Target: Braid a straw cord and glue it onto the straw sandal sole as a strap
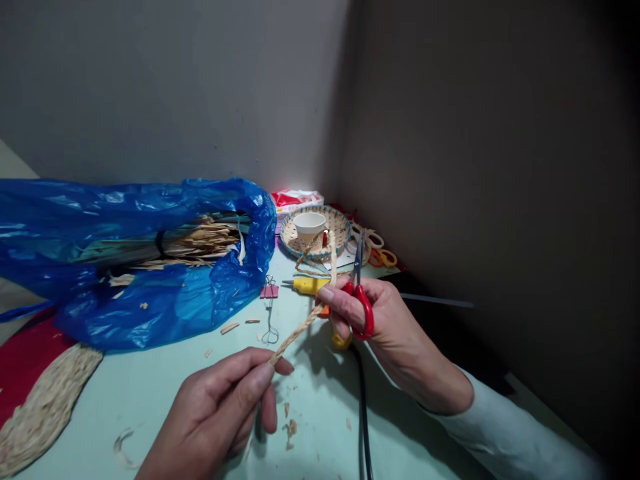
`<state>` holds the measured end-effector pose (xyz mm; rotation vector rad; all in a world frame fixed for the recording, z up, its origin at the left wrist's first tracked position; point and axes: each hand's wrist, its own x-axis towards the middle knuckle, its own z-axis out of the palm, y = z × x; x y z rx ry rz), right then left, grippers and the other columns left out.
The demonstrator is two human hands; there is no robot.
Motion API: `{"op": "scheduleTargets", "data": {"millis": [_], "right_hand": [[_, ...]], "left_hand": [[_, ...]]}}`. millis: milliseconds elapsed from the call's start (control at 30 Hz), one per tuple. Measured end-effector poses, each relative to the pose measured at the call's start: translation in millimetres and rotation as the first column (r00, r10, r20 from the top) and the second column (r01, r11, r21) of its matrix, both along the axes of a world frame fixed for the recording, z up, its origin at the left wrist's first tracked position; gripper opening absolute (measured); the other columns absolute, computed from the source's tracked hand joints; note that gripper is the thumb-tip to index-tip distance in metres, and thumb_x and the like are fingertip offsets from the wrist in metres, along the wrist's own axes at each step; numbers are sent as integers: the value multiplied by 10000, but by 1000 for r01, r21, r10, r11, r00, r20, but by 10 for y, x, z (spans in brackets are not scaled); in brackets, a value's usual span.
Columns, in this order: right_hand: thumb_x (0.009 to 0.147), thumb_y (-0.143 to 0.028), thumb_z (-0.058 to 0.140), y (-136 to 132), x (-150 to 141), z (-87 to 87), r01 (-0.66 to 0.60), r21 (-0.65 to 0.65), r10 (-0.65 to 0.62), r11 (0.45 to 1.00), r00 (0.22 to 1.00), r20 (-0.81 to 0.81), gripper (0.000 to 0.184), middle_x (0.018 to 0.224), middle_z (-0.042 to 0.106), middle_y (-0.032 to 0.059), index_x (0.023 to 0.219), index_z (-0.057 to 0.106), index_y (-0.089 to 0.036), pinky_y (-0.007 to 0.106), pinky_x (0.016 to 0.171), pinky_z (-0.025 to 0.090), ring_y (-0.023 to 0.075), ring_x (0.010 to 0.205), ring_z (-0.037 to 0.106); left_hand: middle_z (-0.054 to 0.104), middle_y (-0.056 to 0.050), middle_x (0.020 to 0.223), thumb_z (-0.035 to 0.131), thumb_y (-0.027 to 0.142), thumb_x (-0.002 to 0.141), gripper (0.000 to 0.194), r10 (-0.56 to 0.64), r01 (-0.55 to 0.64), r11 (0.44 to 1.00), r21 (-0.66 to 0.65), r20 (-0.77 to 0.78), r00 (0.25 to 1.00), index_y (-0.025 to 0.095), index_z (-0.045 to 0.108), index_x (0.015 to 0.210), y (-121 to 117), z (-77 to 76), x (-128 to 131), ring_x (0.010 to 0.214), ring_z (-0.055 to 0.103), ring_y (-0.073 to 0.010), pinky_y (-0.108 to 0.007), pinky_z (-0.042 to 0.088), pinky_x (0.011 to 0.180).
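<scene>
A twisted straw cord (299, 331) runs between my two hands above the table. My left hand (225, 407) pinches its lower end between thumb and forefinger. My right hand (395, 327) grips the cord farther up with thumb and fingertips. The same right hand also holds red-handled scissors (367, 313), their blades pointing upward and apart from the cord. Past the right fingers the cord rises, bends over and trails back toward the basket. Behind the right hand lies a yellow glue gun (309, 286) with an orange trigger, partly hidden by the fingers.
A blue plastic bag (220, 293) with bundled dry husks (210, 239) fills the left. A woven basket (340, 230) holds a paper cup (309, 227); more scissors (384, 258) lie beside it. A black cable (363, 407) crosses the front. A braided straw piece (50, 413) lies left. Walls stand behind and right.
</scene>
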<state>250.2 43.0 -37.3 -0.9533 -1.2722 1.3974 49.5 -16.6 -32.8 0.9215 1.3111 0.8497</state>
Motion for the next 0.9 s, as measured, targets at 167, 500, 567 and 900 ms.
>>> {"op": "scheduleTargets", "data": {"millis": [167, 500, 567, 900], "right_hand": [[873, -478, 731, 10, 22, 22, 37, 2, -37, 999, 999, -6, 334, 575, 584, -39, 775, 662, -166, 217, 515, 318, 70, 508, 416], [848, -424, 770, 75, 76, 101, 201, 56, -193, 978, 973, -124, 317, 541, 539, -58, 692, 639, -181, 218, 550, 386, 79, 528, 476], [853, -431, 767, 90, 88, 90, 214, 71, -205, 974, 972, -117, 312, 549, 530, -60, 707, 647, -182, 224, 567, 377, 81, 544, 456], [889, -432, 721, 134, 116, 103, 172, 95, -163, 980, 982, -101, 382, 569, 505, -52, 637, 576, -184, 247, 625, 361, 100, 575, 428]], "left_hand": [[602, 14, 539, 777, 632, 688, 474, -21, 22, 1000, -18, 9, 1000, 200, 772, 881, 8, 26, -12, 471, 313, -64, -225, 173, 475], [578, 21, 557, 796, 537, 720, 332, 20, -20, 1000, 16, -13, 1000, 213, 777, 789, 14, 25, 3, 481, 352, -87, -189, 353, 472], [536, 35, 541, 798, 523, 730, 329, 9, -9, 1000, -1, 19, 1000, 202, 784, 798, 16, 22, -2, 462, 255, -67, -176, 305, 452], [465, 44, 466, 777, 661, 672, 507, -19, 19, 999, -47, 4, 1000, 175, 657, 588, 37, 17, -33, 494, 274, -85, -182, 161, 460]]}}
